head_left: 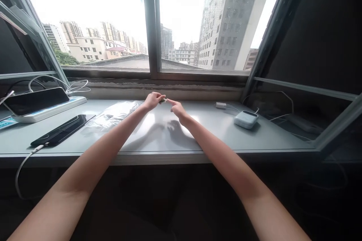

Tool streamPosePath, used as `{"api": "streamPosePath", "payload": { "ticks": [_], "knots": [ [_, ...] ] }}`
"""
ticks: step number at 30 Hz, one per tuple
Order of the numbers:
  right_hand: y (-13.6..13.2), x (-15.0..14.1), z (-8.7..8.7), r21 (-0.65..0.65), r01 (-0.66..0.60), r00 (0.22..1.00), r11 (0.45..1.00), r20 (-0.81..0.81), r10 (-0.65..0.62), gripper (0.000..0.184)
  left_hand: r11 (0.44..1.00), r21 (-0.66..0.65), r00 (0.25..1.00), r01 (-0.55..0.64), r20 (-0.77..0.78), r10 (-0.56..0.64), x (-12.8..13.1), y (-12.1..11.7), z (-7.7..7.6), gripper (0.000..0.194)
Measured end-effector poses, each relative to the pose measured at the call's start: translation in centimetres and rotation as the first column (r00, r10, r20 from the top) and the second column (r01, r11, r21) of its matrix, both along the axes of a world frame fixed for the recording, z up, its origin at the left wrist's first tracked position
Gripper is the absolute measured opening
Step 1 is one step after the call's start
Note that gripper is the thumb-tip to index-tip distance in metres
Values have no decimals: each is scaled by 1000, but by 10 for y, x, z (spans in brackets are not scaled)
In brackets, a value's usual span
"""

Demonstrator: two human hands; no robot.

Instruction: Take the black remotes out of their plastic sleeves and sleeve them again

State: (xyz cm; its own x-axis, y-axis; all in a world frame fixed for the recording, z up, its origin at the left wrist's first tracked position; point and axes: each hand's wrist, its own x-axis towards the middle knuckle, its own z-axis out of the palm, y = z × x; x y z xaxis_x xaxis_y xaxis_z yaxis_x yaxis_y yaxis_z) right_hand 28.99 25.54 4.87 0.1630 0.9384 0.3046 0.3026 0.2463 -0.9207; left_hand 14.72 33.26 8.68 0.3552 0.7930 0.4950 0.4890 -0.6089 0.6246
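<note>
Dark metal framed a wide, two-pane window (154,45) above a glossy, pale grey-blue tabletop (216,128), over which we saw a person's two bare forearms (113,141) reaching. Beside the left one lay a crumpled sheet of clear plastic film (111,115); a low sweep of that arm, we judged, could have dragged it along. Farther left, a black, glass-fronted phone (39,101) leaned on a long white power strip (79,102). A second, flat black phone (62,131) lay near the front edge, a thin white cable (17,175) looping below; a snag there could have pulled the phone off. To the right sat a rounded, pale blue box (246,119), well apart from the hands.

At centre, both hands were raised, shadows falling beneath them. The left hand (152,100) pinched a small dark piece with a silvery end (162,101) between thumb and fingers, toward the table's far side. The right hand (178,110) pointed its index finger at that end, other fingers curled, holding nothing we could see; whether the fingertip touched, we could not tell. A drop looked likeliest to us: a sideways push against so narrow a pinch could have twisted the piece loose.
</note>
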Motion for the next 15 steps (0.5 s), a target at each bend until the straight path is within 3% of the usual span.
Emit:
{"api": "streamPosePath", "payload": {
  "ticks": [3, 6, 15],
  "knots": [
    [-2, 2, 3, -91, -76, 975, 993, -217, 54, 74, 998, 56, 992, 22, -122, -15, 4, 1, 17, 35],
    [-3, 3, 6, -95, -110, 935, 989, -347, 71, 72, 998, 51, 970, 35, -244, -22, 11, 5, 34, 31],
    [-3, 8, 12, -67, -120, 855, 991, -514, 69, 60, 999, 19, 897, 38, -441, -26, 37, 15, 58, 31]
  ]
}}
